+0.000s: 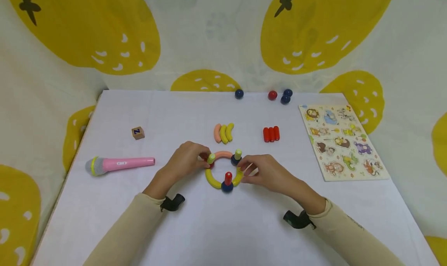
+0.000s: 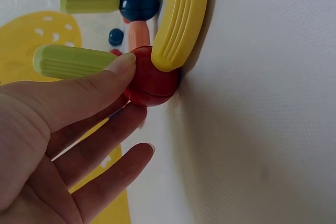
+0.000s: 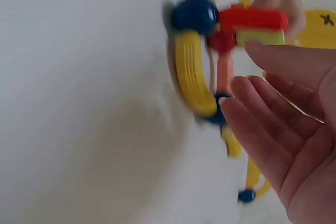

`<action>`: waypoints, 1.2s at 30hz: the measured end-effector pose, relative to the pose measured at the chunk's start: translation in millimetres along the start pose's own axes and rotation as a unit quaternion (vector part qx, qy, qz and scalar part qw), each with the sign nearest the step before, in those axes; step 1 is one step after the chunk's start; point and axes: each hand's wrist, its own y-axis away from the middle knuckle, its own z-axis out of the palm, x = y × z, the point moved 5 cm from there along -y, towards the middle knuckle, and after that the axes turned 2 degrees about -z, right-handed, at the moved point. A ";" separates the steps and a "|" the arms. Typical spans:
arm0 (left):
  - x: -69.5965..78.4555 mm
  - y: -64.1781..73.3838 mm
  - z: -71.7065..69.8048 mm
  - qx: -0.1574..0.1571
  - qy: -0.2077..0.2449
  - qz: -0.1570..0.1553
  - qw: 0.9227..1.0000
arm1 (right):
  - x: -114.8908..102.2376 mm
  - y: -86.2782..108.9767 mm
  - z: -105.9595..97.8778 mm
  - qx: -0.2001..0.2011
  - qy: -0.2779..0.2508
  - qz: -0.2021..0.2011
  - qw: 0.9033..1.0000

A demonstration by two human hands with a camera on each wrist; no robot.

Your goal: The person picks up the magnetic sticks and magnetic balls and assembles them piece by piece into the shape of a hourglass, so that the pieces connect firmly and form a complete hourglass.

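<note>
A ring of curved rods and balls lies on the table in the head view. My left hand point(image 1: 188, 157) pinches its red ball point(image 2: 155, 80) between thumb and fingers; a green rod point(image 2: 73, 61) stands up from that ball. One curved yellow rod point(image 2: 184, 19) joins it, and a curved pink rod point(image 1: 223, 154) runs along the far side. My right hand point(image 1: 267, 172) is beside the ring's right side, fingers loosely spread with nothing held, near another curved yellow rod point(image 3: 191, 72). The front blue ball point(image 1: 227, 187) bears an upright red rod point(image 1: 228, 178); the right blue ball point(image 1: 235, 160) bears a green one.
Loose curved rods point(image 1: 223, 133) and short red rods point(image 1: 271, 134) lie beyond the ring. Blue balls point(image 1: 239, 94) and a red ball point(image 1: 272, 95) rest at the back edge. A pink toy microphone point(image 1: 122, 164) and letter block point(image 1: 137, 133) are left, an animal puzzle board point(image 1: 316, 157) right.
</note>
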 end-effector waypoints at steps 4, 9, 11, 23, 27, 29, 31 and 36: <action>0.8 -0.8 0.9 0.001 -0.002 0.000 1.000 | 31.4 -6.1 -40.0 0.012 0.052 0.037 0.998; -2.3 1.1 -1.2 0.007 -0.004 -0.003 1.000 | 63.1 -44.6 -102.2 0.067 0.098 0.074 0.990; -3.8 2.2 -1.7 0.008 -0.003 -0.004 1.000 | 72.0 -63.4 -122.3 0.084 0.106 0.091 0.987; 6.6 4.1 7.2 -0.001 0.010 -0.002 1.000 | 115.9 -120.5 -179.3 0.081 0.244 0.125 0.958; 21.4 8.8 14.0 0.003 0.009 0.012 1.000 | 131.7 -115.0 -184.7 0.052 0.279 0.143 0.948; 29.9 8.5 16.2 -0.003 0.004 0.028 1.000 | 142.1 -102.0 -185.1 0.052 0.279 0.154 0.946; 36.2 7.7 17.0 -0.007 0.002 0.043 0.999 | 151.1 -91.1 -184.9 0.063 0.279 0.161 0.944; 45.4 2.3 13.1 -0.010 0.005 0.064 0.998 | 152.4 -71.2 -181.7 0.097 0.272 0.171 0.942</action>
